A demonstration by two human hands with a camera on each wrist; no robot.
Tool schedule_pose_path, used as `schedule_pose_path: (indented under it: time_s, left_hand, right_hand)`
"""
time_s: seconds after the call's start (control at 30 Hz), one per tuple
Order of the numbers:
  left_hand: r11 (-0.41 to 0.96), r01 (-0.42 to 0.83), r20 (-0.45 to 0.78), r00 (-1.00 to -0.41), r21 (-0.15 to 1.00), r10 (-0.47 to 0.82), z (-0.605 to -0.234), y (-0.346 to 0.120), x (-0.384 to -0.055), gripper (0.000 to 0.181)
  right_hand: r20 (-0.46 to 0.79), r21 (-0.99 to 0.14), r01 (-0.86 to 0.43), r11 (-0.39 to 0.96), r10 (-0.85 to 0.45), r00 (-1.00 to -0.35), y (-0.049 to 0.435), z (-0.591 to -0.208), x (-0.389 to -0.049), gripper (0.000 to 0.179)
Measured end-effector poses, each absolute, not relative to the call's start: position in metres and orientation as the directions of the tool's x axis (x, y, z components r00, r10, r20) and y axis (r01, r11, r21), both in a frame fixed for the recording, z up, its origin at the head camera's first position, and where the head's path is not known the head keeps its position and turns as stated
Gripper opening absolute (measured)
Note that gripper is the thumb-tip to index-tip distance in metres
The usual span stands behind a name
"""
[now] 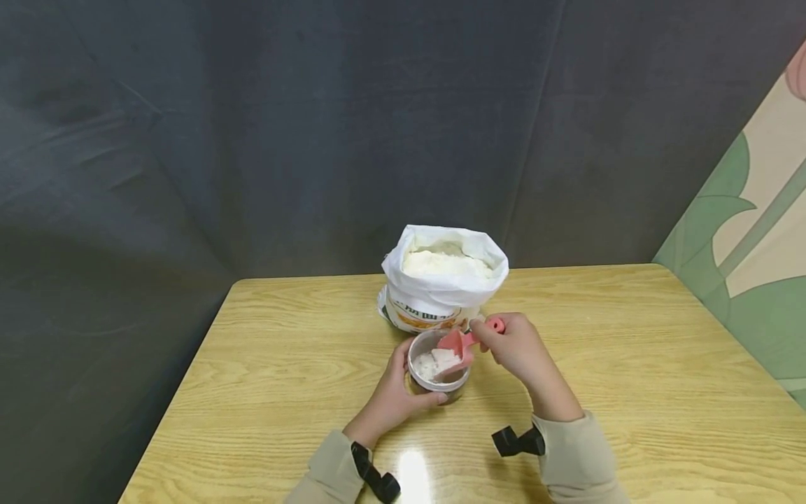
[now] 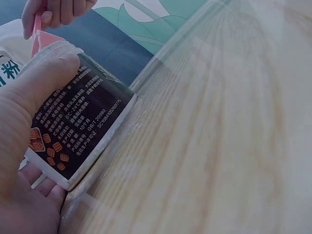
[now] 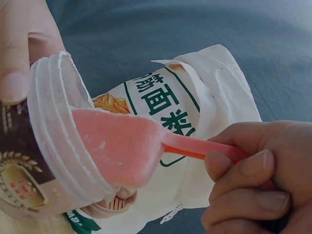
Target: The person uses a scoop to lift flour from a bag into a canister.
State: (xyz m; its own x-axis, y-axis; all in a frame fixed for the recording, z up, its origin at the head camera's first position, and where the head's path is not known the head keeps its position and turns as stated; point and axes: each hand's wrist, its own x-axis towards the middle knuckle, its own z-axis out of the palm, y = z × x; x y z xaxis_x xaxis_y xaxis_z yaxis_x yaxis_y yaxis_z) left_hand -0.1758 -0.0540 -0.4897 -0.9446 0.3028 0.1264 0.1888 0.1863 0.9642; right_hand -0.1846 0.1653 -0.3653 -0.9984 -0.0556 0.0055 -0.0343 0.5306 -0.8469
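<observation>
My left hand point(image 1: 399, 395) grips a round plastic jar point(image 2: 87, 112) with a dark printed label, thumb on the near side and fingers behind. White flour point(image 1: 434, 362) lies inside the jar. By its handle, my right hand point(image 1: 513, 343) holds a pink scoop point(image 3: 122, 146), its bowl tilted down into the jar's mouth with flour at its front. Just behind the jar stands an opened white flour bag point(image 1: 434, 294), its rim rolled outward and flour showing at the top.
The wooden table point(image 1: 283, 364) extends to both sides of the jar. A dark curtain point(image 1: 352, 140) hangs behind its back edge. To the right is a wall panel point(image 1: 762, 294) with a painted leaf pattern.
</observation>
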Motion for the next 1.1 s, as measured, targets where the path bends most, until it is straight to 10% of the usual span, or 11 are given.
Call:
schedule_pose_path:
  time_s: [1.1]
  left_hand:
    - [0.187,0.171,0.11,-0.947,0.967,0.302,-0.489,-0.055,-0.176,0.102]
  right_hand:
    - [0.062,-0.803,-0.079,0.591,-0.049,-0.997,0.164,-0.351,-0.173,0.041]
